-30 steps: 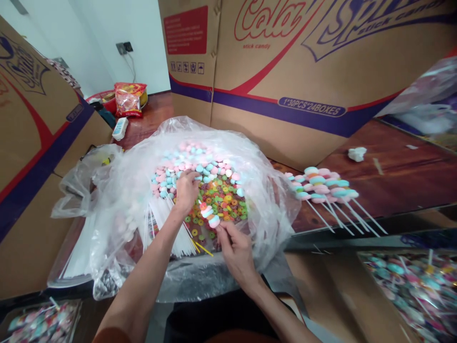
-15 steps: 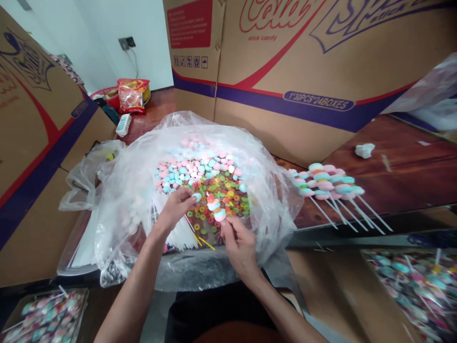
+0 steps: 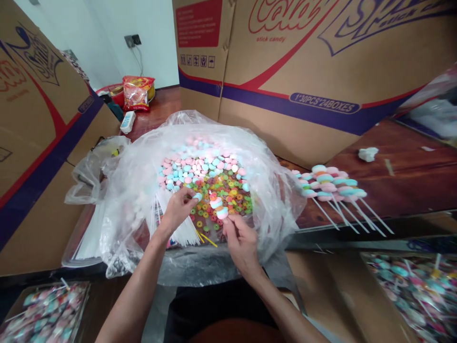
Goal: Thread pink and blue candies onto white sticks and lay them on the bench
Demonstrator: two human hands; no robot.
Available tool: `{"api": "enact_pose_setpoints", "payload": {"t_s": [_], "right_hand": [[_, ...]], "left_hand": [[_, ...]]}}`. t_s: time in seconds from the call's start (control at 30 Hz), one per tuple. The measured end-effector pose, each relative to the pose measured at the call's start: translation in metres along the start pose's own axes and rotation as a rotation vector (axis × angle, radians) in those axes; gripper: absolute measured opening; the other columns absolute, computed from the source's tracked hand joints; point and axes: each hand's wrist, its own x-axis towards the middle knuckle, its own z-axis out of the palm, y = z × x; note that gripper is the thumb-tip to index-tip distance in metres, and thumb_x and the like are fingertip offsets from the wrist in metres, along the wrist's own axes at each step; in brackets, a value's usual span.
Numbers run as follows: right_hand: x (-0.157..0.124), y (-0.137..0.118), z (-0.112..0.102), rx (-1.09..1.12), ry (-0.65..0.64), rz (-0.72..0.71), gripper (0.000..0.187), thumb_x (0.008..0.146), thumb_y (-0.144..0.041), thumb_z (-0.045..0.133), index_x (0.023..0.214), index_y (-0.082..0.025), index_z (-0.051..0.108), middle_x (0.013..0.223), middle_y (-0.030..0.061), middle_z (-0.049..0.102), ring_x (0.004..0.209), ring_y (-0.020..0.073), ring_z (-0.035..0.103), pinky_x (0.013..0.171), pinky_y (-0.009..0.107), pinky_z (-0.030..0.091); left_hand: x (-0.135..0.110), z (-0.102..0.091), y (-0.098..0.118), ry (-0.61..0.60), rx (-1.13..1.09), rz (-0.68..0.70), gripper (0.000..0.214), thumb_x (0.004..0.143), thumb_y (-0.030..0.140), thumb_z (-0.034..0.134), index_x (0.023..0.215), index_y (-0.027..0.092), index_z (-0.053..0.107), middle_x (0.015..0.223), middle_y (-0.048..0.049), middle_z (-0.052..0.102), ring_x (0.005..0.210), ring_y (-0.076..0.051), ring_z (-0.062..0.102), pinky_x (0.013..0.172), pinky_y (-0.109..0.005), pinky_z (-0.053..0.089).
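On a dark wood bench point(image 3: 400, 176) walled by cartons point(image 3: 303, 71), the left hand point(image 3: 178, 209) pinches a blue sweet point(image 3: 197, 196); the right hand point(image 3: 241, 238) grips a skewer point(image 3: 218, 206), apparently half-filled, over the bag point(image 3: 143, 190).

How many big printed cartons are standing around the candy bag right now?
3: one carton at the left, one behind the bag, and a wide one at back right. Others may lie out of view.
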Motion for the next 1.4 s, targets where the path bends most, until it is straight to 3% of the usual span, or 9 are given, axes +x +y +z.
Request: {"api": "enact_pose_setpoints", "payload": {"t_s": [0.1,0.23,0.47,0.57,0.67,0.9,1.03,1.23,1.4], "right_hand": [[0.0,-0.001,0.0,-0.006,-0.029,-0.004,0.022,0.1,-0.027,0.047,0.084,-0.019,0.06,0.062,-0.004,0.052,0.053,0.0098,0.049,0.056,0.022,0.039],[0.001,-0.001,-0.001,-0.011,-0.036,-0.004,0.022,0.1,-0.028,0.047,0.085,-0.019,0.061,0.062,-0.004,0.052,0.054,0.0102,0.049,0.056,0.022,0.039],[0.001,-0.001,0.0,0.006,-0.046,0.017,0.023,0.1,-0.029,0.047,0.084,-0.019,0.061,0.061,-0.0041,0.051,0.053,0.0106,0.049,0.056,0.023,0.039],[0.002,-0.003,-0.001,0.011,-0.059,0.027,0.023,0.1,-0.029,0.047,0.085,-0.019,0.061,0.061,-0.0039,0.052,0.054,0.011,0.05,0.056,0.023,0.039],[0.002,-0.004,-0.002,0.021,-0.079,0.023,0.022,0.1,-0.029,0.047,0.085,-0.02,0.061,0.062,-0.0036,0.053,0.054,0.0115,0.051,0.056,0.023,0.04],[0.008,-0.01,-0.005,0.017,-0.212,0.005,0.024,0.098,-0.029,0.05,0.077,-0.02,0.057,0.059,-0.0033,0.051,0.055,0.0118,0.05,0.056,0.023,0.039],[0.01,-0.017,-0.006,-0.025,-0.278,0.004,0.023,0.098,-0.029,0.05,0.08,-0.02,0.06,0.059,-0.003,0.052,0.054,0.012,0.05,0.054,0.023,0.037],[0.011,-0.019,-0.003,-0.041,-0.288,0.015,0.025,0.098,-0.03,0.05,0.077,-0.021,0.059,0.059,-0.0028,0.052,0.054,0.0123,0.049,0.052,0.022,0.037],[0.01,-0.017,-0.002,-0.049,-0.261,0.019,0.024,0.098,-0.03,0.05,0.077,-0.021,0.059,0.057,-0.0029,0.052,0.052,0.0126,0.049,0.05,0.022,0.037]], "left_hand": [[0.001,0.006,0.002,-0.007,0.145,0.049,0.006,0.079,0.024,0.062,0.083,0.019,0.06,0.073,0.0016,0.062,0.062,-0.013,0.057,0.061,-0.026,0.045],[-0.001,0.015,0.007,0.033,0.432,0.273,0.01,0.078,0.01,0.059,0.082,0.019,0.059,0.089,-0.0048,0.064,0.084,-0.019,0.06,0.078,-0.033,0.049],[-0.005,0.021,0.004,0.053,0.512,0.291,0.038,0.08,0.008,0.054,0.117,0.018,0.059,0.109,-0.0119,0.06,0.096,-0.024,0.061,0.084,-0.039,0.053],[-0.004,0.019,0.0,0.057,0.37,0.247,0.026,0.08,0.011,0.057,0.104,0.018,0.065,0.1,-0.0092,0.062,0.087,-0.021,0.062,0.082,-0.037,0.052],[-0.007,0.014,-0.003,0.095,0.002,0.123,0.019,0.08,0.02,0.063,0.099,0.018,0.066,0.086,-0.0038,0.065,0.077,-0.018,0.063,0.074,-0.031,0.051],[-0.023,0.008,-0.008,0.248,-0.654,-0.092,0.042,0.062,0.035,0.086,0.096,0.016,0.074,0.086,-0.0027,0.073,0.073,-0.013,0.064,0.072,-0.027,0.052],[-0.028,0.014,-0.01,0.33,-0.736,-0.097,0.042,0.061,0.036,0.087,0.096,0.016,0.077,0.09,-0.0044,0.077,0.079,-0.015,0.067,0.08,-0.03,0.053],[-0.033,0.021,-0.013,0.266,-0.697,-0.087,0.047,0.07,0.038,0.082,0.112,0.019,0.076,0.116,-0.0075,0.075,0.11,-0.023,0.067,0.105,-0.04,0.047],[-0.035,0.02,-0.015,0.268,-0.641,-0.073,0.05,0.073,0.04,0.078,0.118,0.019,0.073,0.122,-0.0093,0.073,0.118,-0.026,0.064,0.108,-0.043,0.046]]}}
